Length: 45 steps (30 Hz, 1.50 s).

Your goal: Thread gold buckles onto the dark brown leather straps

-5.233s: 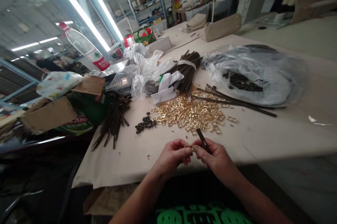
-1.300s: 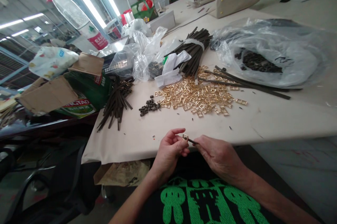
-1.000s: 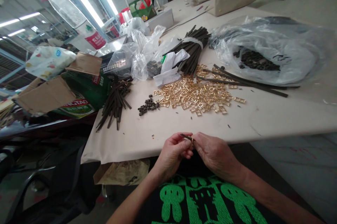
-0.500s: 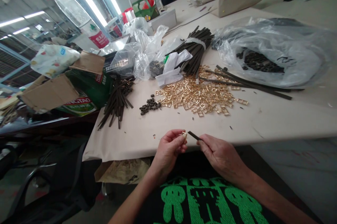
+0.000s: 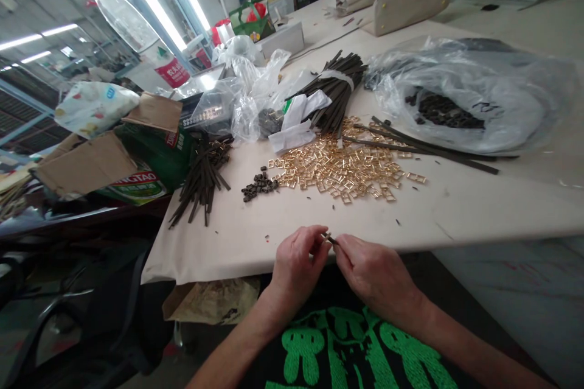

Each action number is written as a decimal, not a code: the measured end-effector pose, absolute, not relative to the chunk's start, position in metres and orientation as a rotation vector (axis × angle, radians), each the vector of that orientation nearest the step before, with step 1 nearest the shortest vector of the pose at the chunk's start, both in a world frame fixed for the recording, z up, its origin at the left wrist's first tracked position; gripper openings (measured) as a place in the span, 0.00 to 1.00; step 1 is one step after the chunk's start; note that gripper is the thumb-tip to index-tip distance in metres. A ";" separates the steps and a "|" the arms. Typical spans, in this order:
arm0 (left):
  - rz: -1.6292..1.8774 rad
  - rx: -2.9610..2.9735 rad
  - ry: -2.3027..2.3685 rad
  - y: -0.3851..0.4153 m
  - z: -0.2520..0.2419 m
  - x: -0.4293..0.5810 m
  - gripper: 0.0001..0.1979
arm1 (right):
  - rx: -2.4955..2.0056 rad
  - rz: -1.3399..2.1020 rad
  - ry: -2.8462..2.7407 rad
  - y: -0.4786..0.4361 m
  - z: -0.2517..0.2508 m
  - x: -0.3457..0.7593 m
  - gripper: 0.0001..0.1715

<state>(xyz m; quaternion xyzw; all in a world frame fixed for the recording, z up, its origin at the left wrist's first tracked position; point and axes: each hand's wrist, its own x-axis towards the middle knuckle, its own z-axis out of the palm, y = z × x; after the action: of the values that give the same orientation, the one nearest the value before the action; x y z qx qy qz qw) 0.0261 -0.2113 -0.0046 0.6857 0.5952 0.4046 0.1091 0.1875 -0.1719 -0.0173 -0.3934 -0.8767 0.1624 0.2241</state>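
Observation:
At the near edge of the table (image 5: pixel 479 206) my left hand (image 5: pixel 298 261) and my right hand (image 5: pixel 371 270) meet, fingertips pinched together. Between them shows the tip of a thin dark strap (image 5: pixel 330 238); my right hand grips it. My left fingers are pinched at the strap's end, and the small gold buckle they held is hidden by my fingers. Beyond my hands lies a heap of gold buckles (image 5: pixel 342 167), with a small pile of dark loops (image 5: pixel 259 185) to its left.
Loose dark straps (image 5: pixel 201 179) lie at the left, a tied bundle of straps (image 5: pixel 335 87) behind the buckles. A large clear plastic bag (image 5: pixel 465 97) sits at the right. A green cardboard box (image 5: pixel 132 164) and plastic bags (image 5: pixel 237 103) crowd the left. A person stands far back.
My hands, apart half a second ago with the buckle and the strap tip visible, have come together, and the buckle is now covered by my fingers.

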 end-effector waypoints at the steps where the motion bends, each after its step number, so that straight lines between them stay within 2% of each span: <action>1: 1.164 2.077 1.719 -0.212 -0.004 0.027 0.07 | -1.112 0.551 -2.389 -0.171 -0.018 0.186 0.16; 5: 1.145 2.187 1.489 -0.214 0.002 0.029 0.06 | -1.096 1.034 -2.164 -0.165 -0.020 0.184 0.14; 9: 1.265 2.028 1.400 -0.216 0.005 0.030 0.07 | -0.929 1.444 -1.916 -0.165 -0.022 0.186 0.16; 14: 1.369 1.595 1.537 -0.219 0.000 0.034 0.05 | -0.809 1.683 -1.761 -0.167 -0.022 0.187 0.19; 18: 1.405 1.032 1.408 -0.217 -0.003 0.037 0.11 | -0.785 1.694 -1.771 -0.166 -0.019 0.188 0.21; 23: 1.376 0.773 1.306 -0.214 -0.001 0.037 0.16 | -0.799 1.599 -1.872 -0.165 -0.016 0.192 0.20; 36: 1.308 0.749 1.272 -0.215 0.004 0.035 0.08 | -0.873 1.414 -2.076 -0.164 -0.008 0.187 0.16; 45: 1.421 0.629 1.288 -0.216 -0.011 0.026 0.09 | -0.940 1.324 -2.169 -0.167 -0.010 0.191 0.16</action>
<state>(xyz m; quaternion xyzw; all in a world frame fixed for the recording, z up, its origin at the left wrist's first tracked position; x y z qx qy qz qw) 0.0263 -0.2157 -0.0108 0.2638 0.5400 0.5958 0.5327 0.1913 -0.1667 -0.0103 -0.3387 -0.7820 0.4772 0.2146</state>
